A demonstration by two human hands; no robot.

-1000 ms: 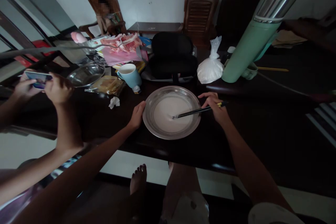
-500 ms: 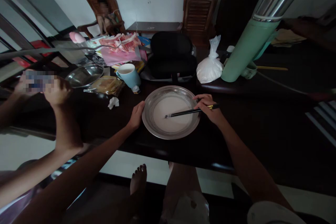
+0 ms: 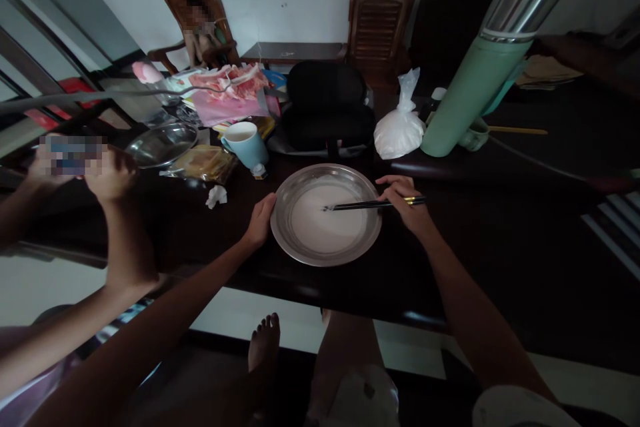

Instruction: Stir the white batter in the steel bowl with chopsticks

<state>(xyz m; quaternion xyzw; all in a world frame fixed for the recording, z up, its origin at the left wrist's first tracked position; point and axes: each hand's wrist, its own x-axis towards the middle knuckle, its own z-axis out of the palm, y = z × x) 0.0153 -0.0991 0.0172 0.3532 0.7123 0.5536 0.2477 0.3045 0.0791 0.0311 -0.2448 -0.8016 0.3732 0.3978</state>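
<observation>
A round metal bowl (image 3: 327,259) stands on the dark table in front of me, with a pale, milky mixture (image 3: 320,230) in it. My left hand (image 3: 260,219) grips the bowl's left rim, thumb at the edge. In my right hand (image 3: 406,203), closed at the bowl's right side, is a pair of black chopsticks (image 3: 357,204) with gold bands. Their tips dip into the mixture near its middle and have some of the white stuff on them.
Behind the bowl are a light blue mug (image 3: 245,145), a black case (image 3: 325,107), a tied bag of white powder (image 3: 399,130) and a tall green thermos (image 3: 470,80). A packet (image 3: 203,163) and another metal bowl (image 3: 163,145) lie left. Another person's hands (image 3: 110,177) hold a blurred object.
My right hand has shifted a little to the right, and the chopstick tips have moved right and away from me across the mixture. My left hand and the bowl stay put.
</observation>
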